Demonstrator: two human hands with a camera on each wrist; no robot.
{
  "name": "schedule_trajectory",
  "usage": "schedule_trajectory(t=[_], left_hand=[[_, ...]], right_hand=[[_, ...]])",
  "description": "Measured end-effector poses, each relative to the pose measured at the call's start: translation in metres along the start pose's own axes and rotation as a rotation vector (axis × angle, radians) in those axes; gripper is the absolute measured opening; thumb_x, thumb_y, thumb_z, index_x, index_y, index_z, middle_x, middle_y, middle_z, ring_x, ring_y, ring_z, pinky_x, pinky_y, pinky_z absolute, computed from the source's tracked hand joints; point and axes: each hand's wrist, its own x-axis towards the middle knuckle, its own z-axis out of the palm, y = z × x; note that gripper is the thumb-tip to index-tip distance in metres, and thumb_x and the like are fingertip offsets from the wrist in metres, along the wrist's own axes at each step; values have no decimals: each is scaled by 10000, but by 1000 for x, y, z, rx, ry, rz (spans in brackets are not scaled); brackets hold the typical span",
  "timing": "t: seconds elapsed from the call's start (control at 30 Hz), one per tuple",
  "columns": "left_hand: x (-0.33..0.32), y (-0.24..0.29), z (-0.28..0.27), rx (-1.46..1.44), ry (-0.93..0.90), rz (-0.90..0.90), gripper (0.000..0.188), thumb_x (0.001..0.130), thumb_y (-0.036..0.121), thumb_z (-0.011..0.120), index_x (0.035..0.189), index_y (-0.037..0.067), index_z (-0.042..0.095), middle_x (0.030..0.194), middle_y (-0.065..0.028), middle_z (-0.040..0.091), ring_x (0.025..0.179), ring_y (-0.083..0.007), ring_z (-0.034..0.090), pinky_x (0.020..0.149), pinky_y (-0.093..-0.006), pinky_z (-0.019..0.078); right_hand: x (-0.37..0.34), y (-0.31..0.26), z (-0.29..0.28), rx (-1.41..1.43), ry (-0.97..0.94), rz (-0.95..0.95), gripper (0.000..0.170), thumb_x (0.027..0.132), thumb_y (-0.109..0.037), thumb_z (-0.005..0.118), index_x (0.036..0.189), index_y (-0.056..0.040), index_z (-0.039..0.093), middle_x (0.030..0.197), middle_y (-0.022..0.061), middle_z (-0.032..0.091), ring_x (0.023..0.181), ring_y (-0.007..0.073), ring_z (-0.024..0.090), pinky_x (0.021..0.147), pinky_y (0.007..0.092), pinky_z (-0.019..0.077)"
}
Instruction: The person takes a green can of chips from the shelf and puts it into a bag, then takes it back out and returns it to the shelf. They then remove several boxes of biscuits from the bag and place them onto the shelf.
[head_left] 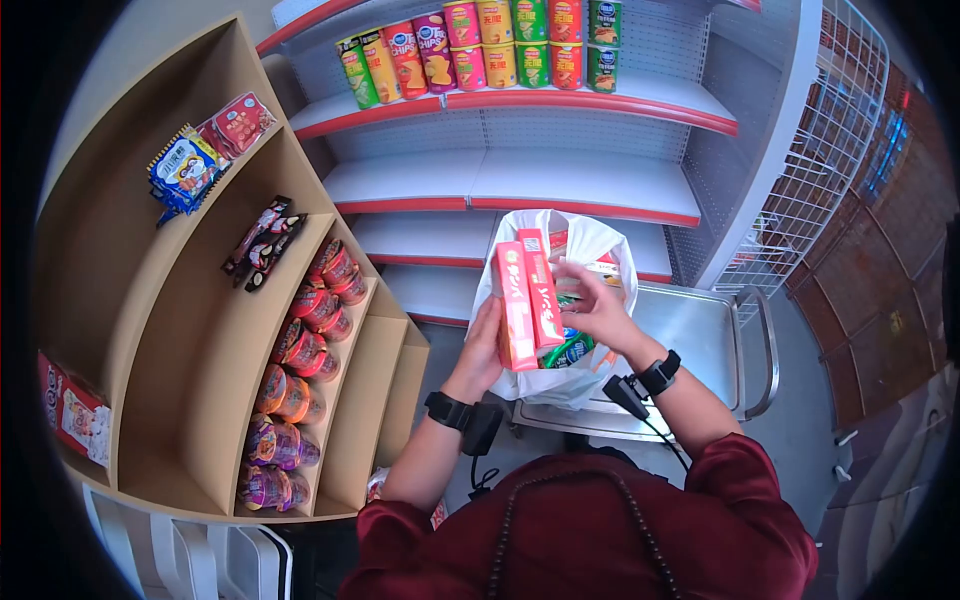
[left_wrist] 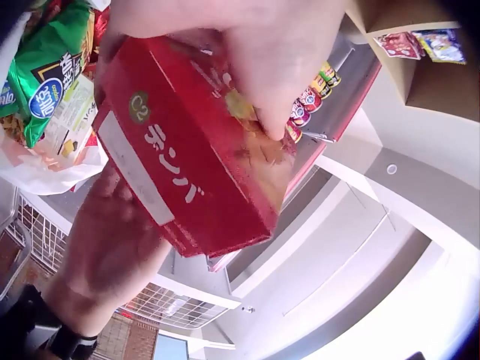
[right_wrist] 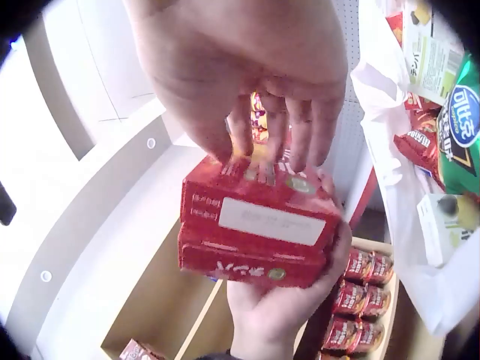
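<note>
My left hand [head_left: 485, 345] grips two red snack boxes side by side, the left box [head_left: 515, 305] and the right box [head_left: 541, 290], above the mouth of a white plastic bag [head_left: 620, 245]. In the left wrist view, the fingers curl over a red box [left_wrist: 180, 150] with white lettering. My right hand [head_left: 600, 312] is at the right box's side, its fingers spread and loosely bent. The right wrist view has its fingertips right at the upper red box [right_wrist: 262, 199]. Green snack packets [head_left: 570, 352] and pale boxes [right_wrist: 439, 64] lie inside the bag.
The bag stands on a metal cart [head_left: 690, 330]. Ahead is a white shelf unit [head_left: 590, 180] with chip cans [head_left: 480, 50] up high. A curved wooden shelf [head_left: 170, 330] on the left carries cup noodles [head_left: 300, 350] and snack packets [head_left: 185, 170]. A wire grid [head_left: 810, 150] rises on the right.
</note>
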Motion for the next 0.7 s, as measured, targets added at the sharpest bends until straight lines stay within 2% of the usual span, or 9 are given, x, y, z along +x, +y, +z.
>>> schedule_trajectory(t=[0.07, 0.1, 0.2, 0.27, 0.33, 0.47, 0.53, 0.57, 0.7], left_hand=[[-3, -2, 2, 14, -50, -60, 442, 936, 374, 394, 1270, 89, 344, 1214, -65, 480, 1089, -144, 508, 905, -309, 440], [-4, -3, 3, -15, -123, -152, 467, 932, 379, 400, 1294, 94, 322, 1233, -69, 470, 1104, -148, 500, 910, -319, 442], [-1, -3, 11, 14, -238, -219, 542, 917, 400, 421, 1343, 101, 269, 1274, -83, 443, 1120, -163, 497, 901, -347, 460], [2, -3, 15, -25, -327, -333, 556, 910, 401, 439, 1346, 103, 265, 1279, -81, 436, 1098, -161, 515, 876, -339, 476], [9, -9, 9, -1, -336, -375, 574, 899, 401, 467, 1349, 109, 262, 1266, -87, 444, 1071, -161, 534, 850, -320, 490], [16, -8, 13, 191, -214, -155, 565, 874, 439, 497, 1306, 110, 339, 1159, -68, 521, 1017, -140, 556, 827, -292, 492], [37, -12, -5, -112, -201, -238, 537, 872, 466, 485, 1256, 100, 400, 1123, -55, 542, 984, -137, 558, 817, -291, 486], [44, -16, 0, -93, 6, -165, 503, 885, 469, 456, 1222, 96, 430, 1081, -58, 558, 935, -150, 567, 796, -307, 486], [73, -15, 29, -241, 0, 15, 460, 906, 453, 421, 1201, 100, 438, 1067, -52, 562, 950, -161, 563, 796, -330, 482]], right_hand=[[0, -15, -5, -194, 156, -112, 874, 655, -24, 732, 1374, -48, 234, 1371, 96, 330, 1242, 186, 358, 1010, 358, 324], [2, -17, -12, -193, 161, -109, 874, 655, -24, 732, 1374, -48, 234, 1371, 96, 330, 1242, 186, 358, 1010, 358, 324], [6, -23, -34, -277, -24, -227, 1054, 562, -45, 803, 1393, -58, 155, 1387, 92, 293, 1277, 198, 303, 1049, 367, 255], [4, -29, -43, -251, -117, -60, 1029, 544, -51, 818, 1378, -55, 216, 1365, 85, 333, 1262, 196, 326, 1052, 352, 243], [2, -31, -56, -256, -122, -45, 909, 542, -60, 824, 1308, -48, 335, 1261, 63, 445, 1193, 172, 404, 1025, 334, 288], [-9, -32, -87, -249, 37, -20, 648, 571, -45, 804, 1106, -50, 438, 1027, 23, 548, 985, 118, 534, 876, 294, 436], [-12, -33, -102, -61, 367, -16, 623, 589, -48, 794, 1091, -57, 425, 1006, 43, 560, 919, 131, 567, 797, 274, 478], [-10, -31, -104, -65, 494, -73, 520, 678, -56, 740, 1084, -62, 416, 990, 64, 575, 874, 145, 590, 750, 266, 498], [12, -2, -96, 121, 703, -247, 364, 822, -81, 608, 1127, -55, 411, 1035, 66, 579, 929, 154, 581, 802, 284, 487]])
